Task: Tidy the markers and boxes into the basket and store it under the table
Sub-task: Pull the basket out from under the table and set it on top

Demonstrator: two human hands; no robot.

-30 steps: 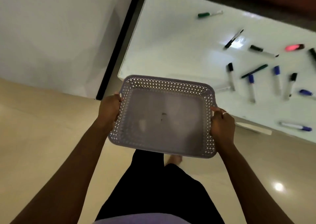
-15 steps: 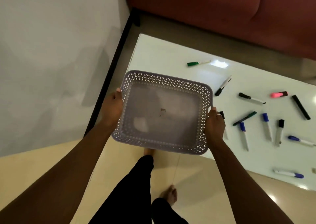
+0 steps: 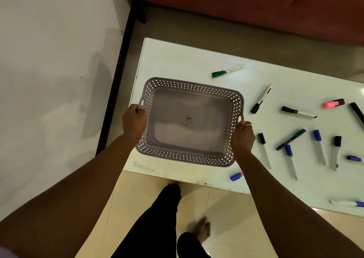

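I hold an empty grey perforated basket (image 3: 190, 87) over the left end of the white table (image 3: 177, 61). My left hand (image 3: 134, 120) grips its left rim and my right hand (image 3: 243, 136) grips its right rim. Several markers lie scattered on the table to the right: a green-capped one (image 3: 227, 70) at the back, a black one (image 3: 261, 98), a pink highlighter (image 3: 333, 103), a dark green pen (image 3: 291, 139), blue-capped ones (image 3: 319, 147), and a loose blue cap (image 3: 236, 176) near the front edge. No boxes are visible.
A red sofa (image 3: 246, 5) stands behind the table. A white wall (image 3: 49, 70) with a black skirting strip (image 3: 118, 76) runs along the left. My legs and a bare foot (image 3: 201, 229) stand on the beige tiled floor at the table's front edge.
The basket has moved forward from over the floor to above the table's left end. The view has shifted so more of the table and the sofa show.
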